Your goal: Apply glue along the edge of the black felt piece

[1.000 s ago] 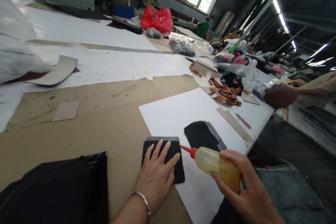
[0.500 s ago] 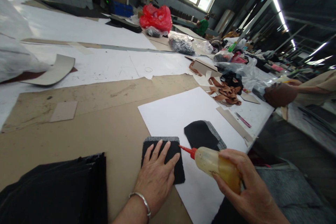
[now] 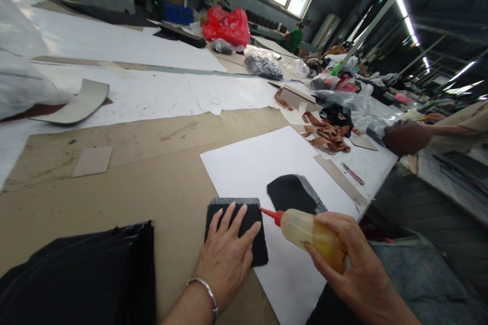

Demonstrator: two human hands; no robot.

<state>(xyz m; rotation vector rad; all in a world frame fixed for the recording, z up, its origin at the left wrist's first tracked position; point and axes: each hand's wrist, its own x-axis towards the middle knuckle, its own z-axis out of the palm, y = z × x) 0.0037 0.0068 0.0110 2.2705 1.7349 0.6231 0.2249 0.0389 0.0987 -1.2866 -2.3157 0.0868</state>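
Left hand (image 3: 226,259) lies flat, fingers spread, pinning the black square fabric piece (image 3: 236,228) half on the white paper sheet (image 3: 259,162); right hand (image 3: 358,274) is wrapped around the soft plastic squeeze bottle with amber glue (image 3: 310,231), its red nozzle tip at the piece's right edge. No glue line visible yet, so gluing looks barely started. A second black rounded piece (image 3: 293,194) lies just beyond, and a black stack (image 3: 87,274) sits near left; bottle looks roughly half full.

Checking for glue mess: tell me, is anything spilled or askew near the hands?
No spill shows. The left hand presses a black piece flat; the right hand aims the glue bottle at its edge. Nothing stands out.
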